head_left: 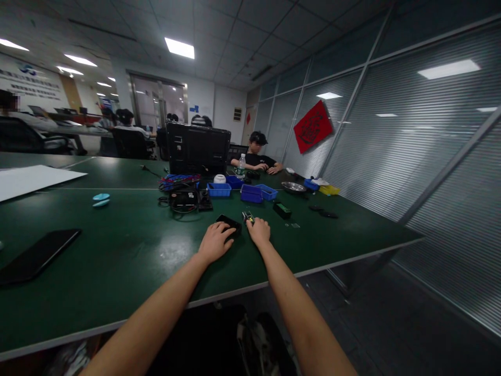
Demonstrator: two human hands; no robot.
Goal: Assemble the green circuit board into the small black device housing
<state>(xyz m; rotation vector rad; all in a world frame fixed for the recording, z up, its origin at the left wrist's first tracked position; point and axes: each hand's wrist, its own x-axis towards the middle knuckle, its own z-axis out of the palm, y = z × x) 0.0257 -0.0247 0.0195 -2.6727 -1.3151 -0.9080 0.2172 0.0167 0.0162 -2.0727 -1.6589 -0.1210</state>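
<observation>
My left hand (pixel 216 241) rests at the near left edge of a flat black rectangular object (pixel 228 222) on the green table, its fingers curved over the top and its thumb along the near side. Just to the right, my right hand (pixel 260 231) is closed around a small silver and black item with a yellow part (pixel 248 216). Its exact kind is too small to make out, and the palm hides its near end. A black box with a green top (pixel 282 210) lies to the right of this hand.
Beyond the hands stand blue bins (pixel 251 194), a black device with cables (pixel 183 200) and a monitor (pixel 199 149). A metal dish (pixel 294 187) lies at right, a dark flat slab (pixel 39 256) at left. A co-worker (pixel 258 156) sits across the table (pixel 136 282).
</observation>
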